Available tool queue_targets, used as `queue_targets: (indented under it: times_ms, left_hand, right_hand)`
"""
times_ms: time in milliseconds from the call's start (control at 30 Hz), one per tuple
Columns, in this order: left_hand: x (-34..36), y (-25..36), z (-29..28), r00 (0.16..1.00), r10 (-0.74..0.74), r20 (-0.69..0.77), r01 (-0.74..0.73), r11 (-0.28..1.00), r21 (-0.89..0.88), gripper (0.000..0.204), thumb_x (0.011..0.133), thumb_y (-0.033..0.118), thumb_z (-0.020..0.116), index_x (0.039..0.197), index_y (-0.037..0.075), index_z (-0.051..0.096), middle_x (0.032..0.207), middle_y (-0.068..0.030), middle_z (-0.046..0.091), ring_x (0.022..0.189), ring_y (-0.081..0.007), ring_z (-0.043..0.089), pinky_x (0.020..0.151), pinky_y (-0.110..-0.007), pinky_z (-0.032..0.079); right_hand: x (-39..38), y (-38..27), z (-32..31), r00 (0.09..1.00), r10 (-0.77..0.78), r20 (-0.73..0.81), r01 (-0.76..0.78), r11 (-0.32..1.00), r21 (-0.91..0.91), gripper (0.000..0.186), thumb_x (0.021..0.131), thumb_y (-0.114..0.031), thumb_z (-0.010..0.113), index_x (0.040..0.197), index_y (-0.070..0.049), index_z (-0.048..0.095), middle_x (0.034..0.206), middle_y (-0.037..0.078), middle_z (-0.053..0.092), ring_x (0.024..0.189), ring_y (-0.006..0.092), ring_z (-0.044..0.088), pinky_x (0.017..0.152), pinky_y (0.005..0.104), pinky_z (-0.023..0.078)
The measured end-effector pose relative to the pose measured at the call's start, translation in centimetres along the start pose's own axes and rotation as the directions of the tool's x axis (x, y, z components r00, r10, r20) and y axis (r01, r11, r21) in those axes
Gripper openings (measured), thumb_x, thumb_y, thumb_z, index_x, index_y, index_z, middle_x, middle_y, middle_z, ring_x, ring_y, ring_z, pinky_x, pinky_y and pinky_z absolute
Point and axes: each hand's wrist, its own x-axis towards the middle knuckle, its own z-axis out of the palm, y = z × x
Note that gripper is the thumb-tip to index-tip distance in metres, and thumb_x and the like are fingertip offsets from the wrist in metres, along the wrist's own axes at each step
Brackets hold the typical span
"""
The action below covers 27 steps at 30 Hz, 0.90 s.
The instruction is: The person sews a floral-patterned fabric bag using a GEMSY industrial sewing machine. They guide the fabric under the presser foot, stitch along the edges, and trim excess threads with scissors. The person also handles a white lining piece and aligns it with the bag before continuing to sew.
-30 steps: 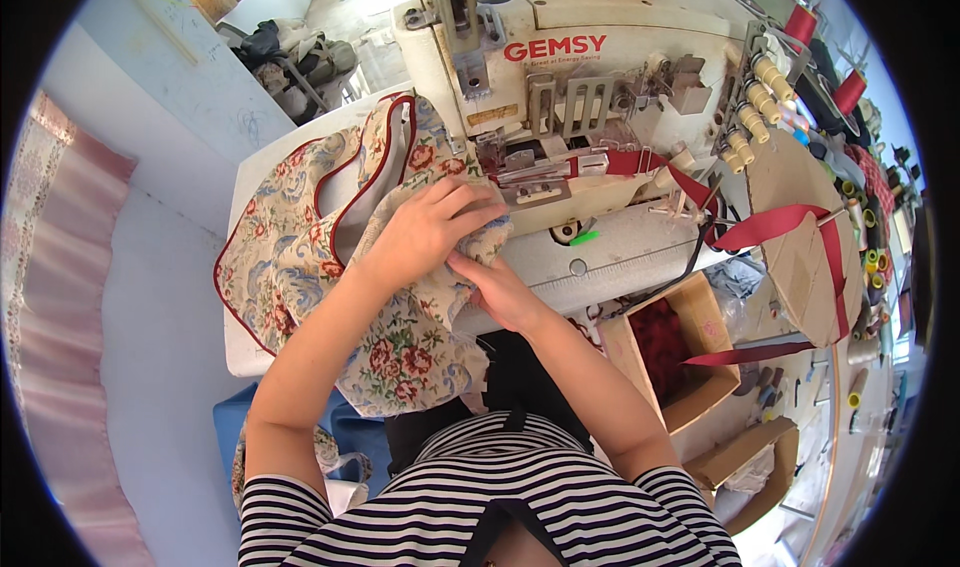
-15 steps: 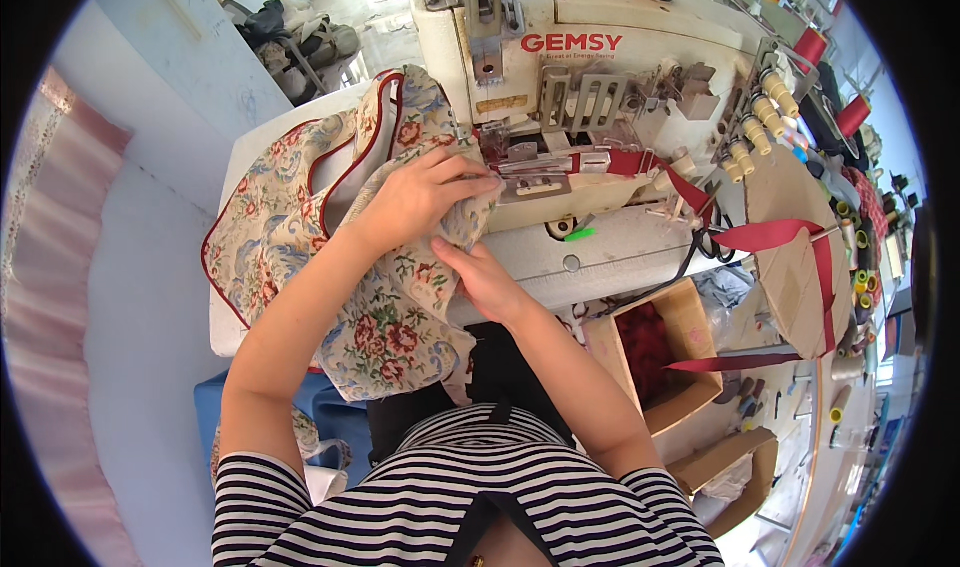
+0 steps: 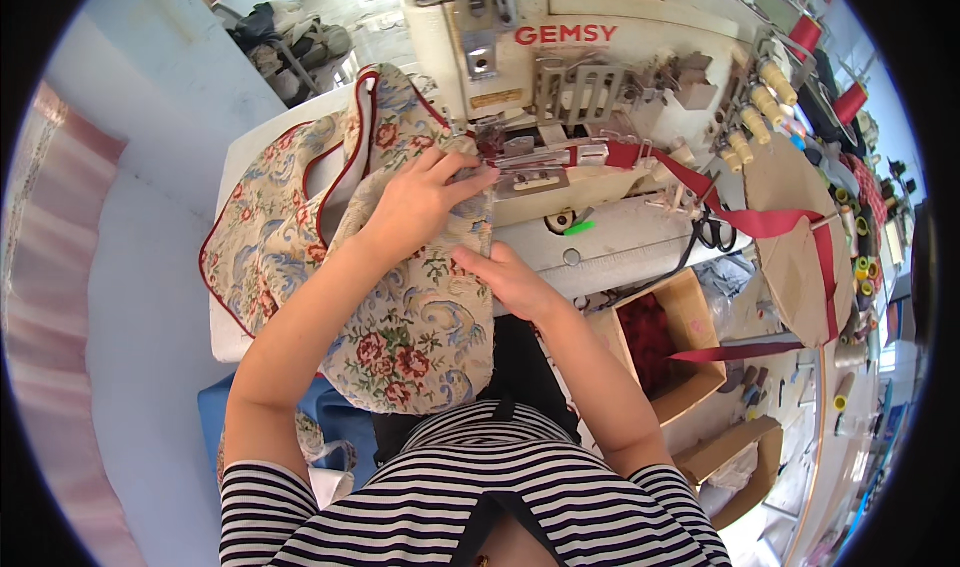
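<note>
A floral fabric piece with red piping lies over the white table and hangs toward my lap. My left hand presses flat on it, fingertips next to the presser foot of the cream sewing machine. My right hand pinches the fabric's edge just below, at the machine bed's front. A red binding tape runs into the foot from the right.
Thread cones stand at the right of the machine, with black scissors on the bed. An open cardboard box with red scraps sits at my right knee. A second cardboard box is lower right.
My view has drawn closer to the machine. The left hand slid the fabric up to the presser foot, and the right hand moved in along the edge.
</note>
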Motion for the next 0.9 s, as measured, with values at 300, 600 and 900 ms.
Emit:
queue_targets:
  times_ms: [300,600,900]
  left_hand:
    - [0.1,0.8,0.0,0.999,-0.012,0.04,0.007,0.994,0.11,0.056,0.07,0.002,0.056,0.122,0.019,0.061,0.11,-0.0031,0.056,0.097,-0.0236,0.053,0.083,-0.035,0.046]
    - [0.1,1.1,-0.2,1.0,-0.007,-0.003,0.007,0.993,0.118,0.059,0.069,-0.002,0.055,0.124,0.02,0.06,0.112,-0.005,0.058,0.094,-0.0257,0.053,0.083,-0.036,0.047]
    - [-0.5,2.1,0.1,0.997,-0.08,0.025,0.07,0.961,0.267,0.061,0.073,0.004,0.056,0.13,0.024,0.054,0.119,-0.001,0.054,0.102,-0.023,0.05,0.089,-0.04,0.04]
  right_hand:
    - [-0.6,-0.6,-1.5,0.997,-0.033,0.071,0.033,0.999,0.0,0.038,0.096,-0.028,0.053,0.119,0.002,0.054,0.11,0.005,0.06,0.098,0.0103,0.056,0.084,0.0262,0.046]
    - [-1.8,-1.0,-1.9,1.0,0.009,0.006,-0.009,0.999,-0.031,0.039,0.096,-0.026,0.053,0.121,0.004,0.053,0.114,0.007,0.06,0.101,0.0108,0.056,0.086,0.0255,0.045]
    - [-2.3,-2.6,-3.4,0.997,0.048,0.055,-0.046,0.998,-0.031,0.041,0.096,-0.025,0.053,0.124,0.005,0.051,0.117,0.007,0.059,0.103,0.0114,0.056,0.089,0.0269,0.046]
